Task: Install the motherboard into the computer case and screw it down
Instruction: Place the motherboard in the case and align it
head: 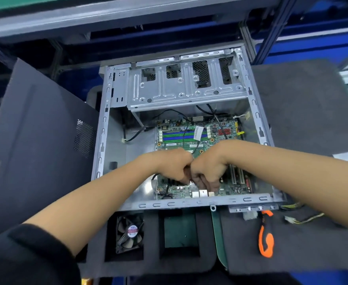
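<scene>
The green motherboard (189, 137) lies flat inside the open metal computer case (102, 140), with blue and green memory slots at its far side. My left hand (173, 165) and my right hand (208, 167) are side by side over the board's middle, knuckles touching. Both have their fingers curled down around a dark part of the board, which the hands hide. A black cable (164, 190) loops under my left hand near the board's near-left corner. No screw is visible.
An orange and black screwdriver (266, 239) lies on the dark foam mat at the near right. A case fan (129, 234) sits in a foam recess near the front. The drive cage (185, 85) spans the case's far end. Loose yellow-black cables (300, 219) trail off to the right.
</scene>
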The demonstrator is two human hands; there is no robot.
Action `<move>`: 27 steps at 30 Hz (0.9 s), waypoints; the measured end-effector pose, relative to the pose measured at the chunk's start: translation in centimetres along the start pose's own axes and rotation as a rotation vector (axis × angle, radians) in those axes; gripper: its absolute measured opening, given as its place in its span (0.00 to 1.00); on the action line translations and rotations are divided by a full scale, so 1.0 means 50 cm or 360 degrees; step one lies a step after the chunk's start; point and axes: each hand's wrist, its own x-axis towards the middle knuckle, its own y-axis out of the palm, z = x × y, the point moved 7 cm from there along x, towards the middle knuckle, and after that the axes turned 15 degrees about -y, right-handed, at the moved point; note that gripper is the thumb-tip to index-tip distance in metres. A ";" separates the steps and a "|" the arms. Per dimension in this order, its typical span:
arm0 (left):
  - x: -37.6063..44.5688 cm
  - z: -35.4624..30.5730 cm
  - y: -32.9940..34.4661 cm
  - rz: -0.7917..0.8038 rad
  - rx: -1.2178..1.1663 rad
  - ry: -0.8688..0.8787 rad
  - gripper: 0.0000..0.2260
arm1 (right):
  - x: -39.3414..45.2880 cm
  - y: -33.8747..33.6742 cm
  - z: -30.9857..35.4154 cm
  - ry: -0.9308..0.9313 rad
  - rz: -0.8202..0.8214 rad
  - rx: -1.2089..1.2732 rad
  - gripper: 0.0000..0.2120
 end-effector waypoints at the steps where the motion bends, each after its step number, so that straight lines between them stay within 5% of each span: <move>1: -0.007 -0.004 0.003 0.0065 -0.0096 -0.0004 0.06 | -0.006 0.002 -0.002 0.0021 -0.0008 0.0016 0.17; 8: -0.041 -0.032 0.039 0.0450 -0.0318 -0.0095 0.06 | -0.057 0.024 0.002 0.0058 -0.0166 0.0319 0.13; 12: -0.049 -0.045 0.055 0.0544 -0.0330 -0.0150 0.14 | -0.071 0.034 -0.002 0.0144 -0.0319 0.0261 0.08; 17: -0.067 -0.055 0.064 0.0738 -0.0510 -0.0241 0.11 | -0.090 0.038 0.001 0.0217 -0.0435 0.0169 0.06; 27: -0.050 -0.082 0.067 0.0506 -0.0134 -0.0313 0.10 | -0.118 0.038 0.015 0.0263 -0.0688 0.0032 0.12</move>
